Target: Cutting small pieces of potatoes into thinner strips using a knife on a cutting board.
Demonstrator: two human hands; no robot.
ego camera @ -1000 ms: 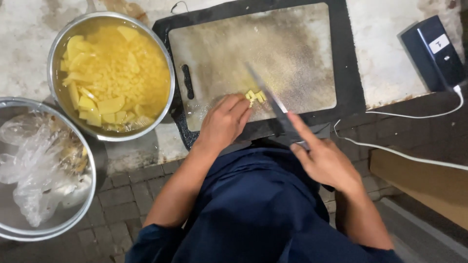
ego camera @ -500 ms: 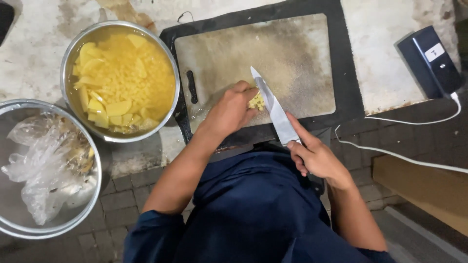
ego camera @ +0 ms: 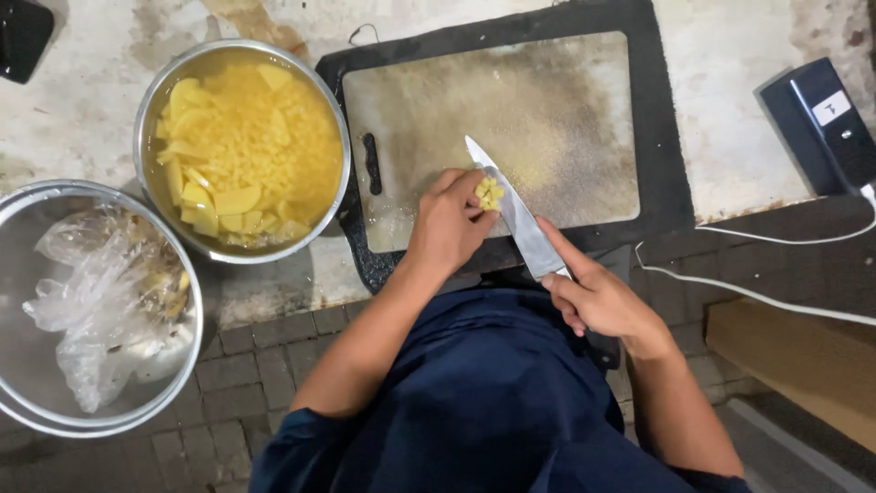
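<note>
Two hands — knife (ego camera: 516, 212), potato bits (ego camera: 490, 193), board (ego camera: 547, 100).

Most of the cutting board (ego camera: 547, 100) was wide open above the knife (ego camera: 516, 215) and off to its right side, while the metal bowl of yellow pieces (ego camera: 239, 151) crowded the board's left edge and the dark box (ego camera: 826, 123) sat well right of it.

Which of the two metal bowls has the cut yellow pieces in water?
The upper bowl, right beside the cutting board, is full of yellow pieces in water. The lower-left bowl holds only a crumpled clear plastic bag.
</note>
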